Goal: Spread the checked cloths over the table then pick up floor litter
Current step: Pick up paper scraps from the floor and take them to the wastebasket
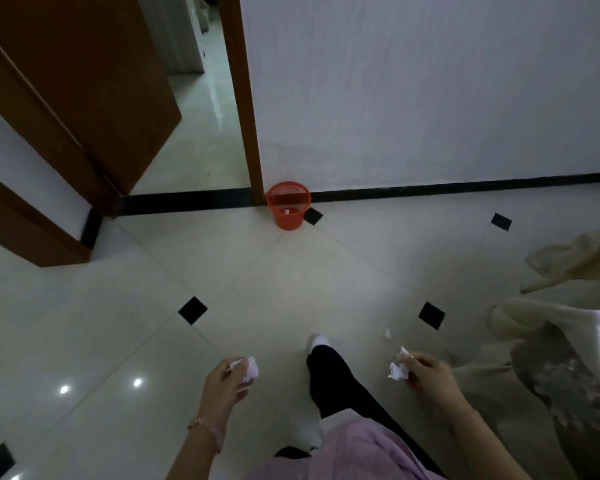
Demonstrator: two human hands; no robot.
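My left hand (224,377) grips a crumpled white paper wad (248,368) low in the view. My right hand (426,374) pinches another crumpled white paper scrap (397,370). A small white scrap of litter (387,333) lies on the tiled floor just beyond my right hand. Ahead, a small red mesh waste bin (288,211) stands against the wall beside the door frame, with something white inside it. No checked cloth is clearly in view.
A brown door (84,98) stands open on the left, with a doorway (201,116) behind it. A white wall runs along the right. Beige fabric (520,358) drapes at the right edge. My dark trouser leg and white-socked foot (317,341) step forward between my hands.
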